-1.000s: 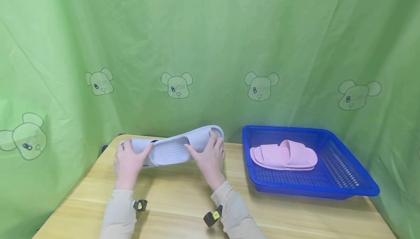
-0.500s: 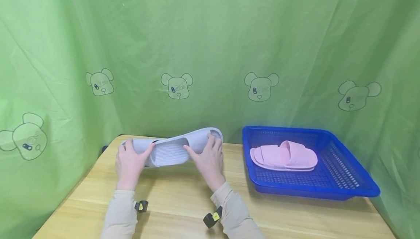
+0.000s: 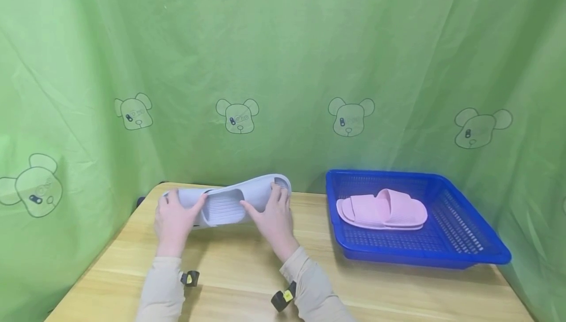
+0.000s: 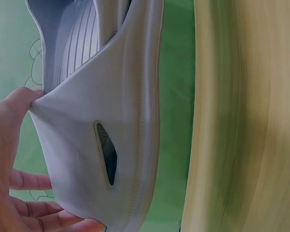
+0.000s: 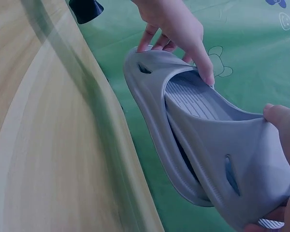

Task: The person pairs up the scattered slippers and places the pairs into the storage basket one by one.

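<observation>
A pair of light grey slippers (image 3: 224, 210) is held in the air above the table, fitted into each other heel to toe. My left hand (image 3: 172, 221) grips the strap end of one at the left, its thumb on the strap's edge. At the other end my right hand (image 3: 275, 219) holds the second slipper by its strap, fingertips at the toe opening. In the right wrist view the nearer slipper (image 5: 227, 159) overlaps the farther slipper (image 5: 147, 87), a narrow gap between their soles. The left wrist view shows a strap (image 4: 82, 140) with a slit in it.
To the right stands a blue plastic basket (image 3: 497, 250) holding a pair of pink slippers (image 3: 369, 209) fitted together. Under everything lies a wooden table (image 3: 234, 278). A green curtain (image 3: 283, 56) hangs behind and at both sides.
My right hand has moved a little left with its slipper, so the pair overlaps more and looks shorter. My left hand is nearly where it was.
</observation>
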The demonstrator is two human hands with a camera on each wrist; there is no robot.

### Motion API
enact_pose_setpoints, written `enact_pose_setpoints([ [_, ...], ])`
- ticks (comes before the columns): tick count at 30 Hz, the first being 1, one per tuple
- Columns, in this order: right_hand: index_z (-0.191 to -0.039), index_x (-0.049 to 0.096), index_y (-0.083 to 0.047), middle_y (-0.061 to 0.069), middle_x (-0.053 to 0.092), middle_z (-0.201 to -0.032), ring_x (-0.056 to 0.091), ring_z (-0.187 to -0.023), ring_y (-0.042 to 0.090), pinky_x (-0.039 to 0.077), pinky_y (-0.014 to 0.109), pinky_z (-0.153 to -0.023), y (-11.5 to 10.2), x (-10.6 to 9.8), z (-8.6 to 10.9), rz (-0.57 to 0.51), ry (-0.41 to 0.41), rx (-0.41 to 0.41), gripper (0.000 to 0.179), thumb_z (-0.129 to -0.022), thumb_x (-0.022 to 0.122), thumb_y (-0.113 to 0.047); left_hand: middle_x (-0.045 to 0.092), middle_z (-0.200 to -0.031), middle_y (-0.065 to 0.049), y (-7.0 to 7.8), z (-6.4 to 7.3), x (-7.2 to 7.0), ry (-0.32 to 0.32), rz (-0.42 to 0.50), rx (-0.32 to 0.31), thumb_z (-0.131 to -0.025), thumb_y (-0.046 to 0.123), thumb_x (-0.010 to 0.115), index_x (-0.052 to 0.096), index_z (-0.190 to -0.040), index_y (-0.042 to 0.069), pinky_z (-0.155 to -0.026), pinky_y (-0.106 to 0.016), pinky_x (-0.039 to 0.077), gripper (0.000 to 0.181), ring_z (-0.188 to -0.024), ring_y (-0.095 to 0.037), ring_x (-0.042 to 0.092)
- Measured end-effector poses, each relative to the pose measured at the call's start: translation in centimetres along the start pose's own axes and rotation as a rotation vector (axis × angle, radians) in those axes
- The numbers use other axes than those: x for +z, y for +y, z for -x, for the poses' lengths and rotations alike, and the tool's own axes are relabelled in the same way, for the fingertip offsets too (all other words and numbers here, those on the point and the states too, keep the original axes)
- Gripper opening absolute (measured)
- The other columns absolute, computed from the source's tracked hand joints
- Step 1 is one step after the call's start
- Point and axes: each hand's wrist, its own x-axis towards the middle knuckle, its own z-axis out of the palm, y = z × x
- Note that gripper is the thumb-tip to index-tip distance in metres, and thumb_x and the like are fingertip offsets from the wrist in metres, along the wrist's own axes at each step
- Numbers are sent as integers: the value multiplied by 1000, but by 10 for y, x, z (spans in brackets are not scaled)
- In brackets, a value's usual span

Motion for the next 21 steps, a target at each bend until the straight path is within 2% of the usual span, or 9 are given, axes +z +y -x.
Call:
enact_pose_setpoints([
  [6, -143, 37, -1, 19, 48, -128, 52, -116, 32, 52, 45, -98, -1, -3, -1, 17, -24, -107, 93, -79, 70, -60, 55, -119, -28, -7, -5, -5, 12, 7, -16, -77, 74, 62, 50, -133, 1, -78, -57, 49, 93, -101, -47, 57],
  [12, -141, 43, -7, 14, 48, -126, 48, -113, 29, 47, 43, -97, -2, -4, -2, 54, 19, -222, 88, -75, 76, -56, 57, -120, -27, -14, -9, -9, 32, 11, -21, -76, 76, 61, 53, -131, 2, -80, -58, 49, 92, -106, -47, 57],
  [17, -137, 50, -11, 16, 41, -138, 41, -119, 31, 39, 45, -101, -2, -4, -1, 78, 77, -333, 82, -72, 81, -51, 58, -122, -28, -16, -11, -15, 13, 10, -29, -77, 76, 59, 53, -133, 3, -80, -59, 49, 92, -109, -46, 56],
  [21, -136, 50, -13, 18, 37, -144, 35, -129, 35, 34, 48, -104, 0, -6, -1, 108, 94, -417, 83, -69, 85, -46, 58, -124, -29, -16, -10, -18, 0, 22, -37, -77, 75, 60, 53, -133, 2, -84, -59, 48, 92, -111, -47, 56],
])
